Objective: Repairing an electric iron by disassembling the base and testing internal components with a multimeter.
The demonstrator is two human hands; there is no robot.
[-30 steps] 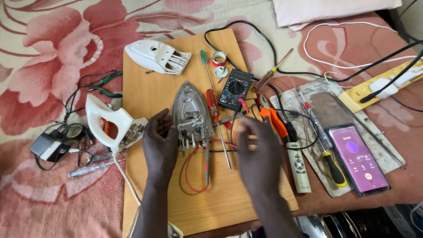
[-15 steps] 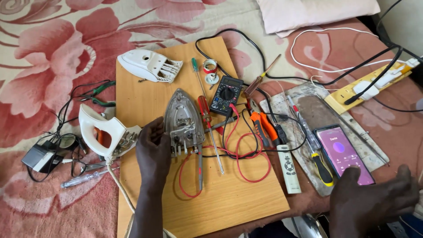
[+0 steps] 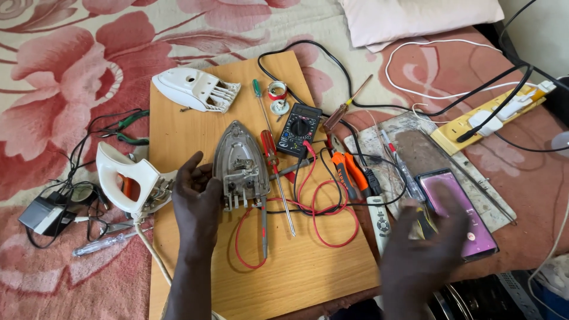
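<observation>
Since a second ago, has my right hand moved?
Yes. The right hand has gone from beside the iron soleplate on the wooden board out to the right, and now hovers over the phone, blurred with motion.

Left hand (image 3: pixel 195 204) rests curled; right hand (image 3: pixel 424 249) hovers, blurred.

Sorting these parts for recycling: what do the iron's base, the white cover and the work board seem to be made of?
Iron base: looks like metal, grey with a dull sheen. White cover: probably moulded plastic, smooth, ribbed along one edge. Work board: wood or wood laminate, judging by faint grain lines.
</observation>
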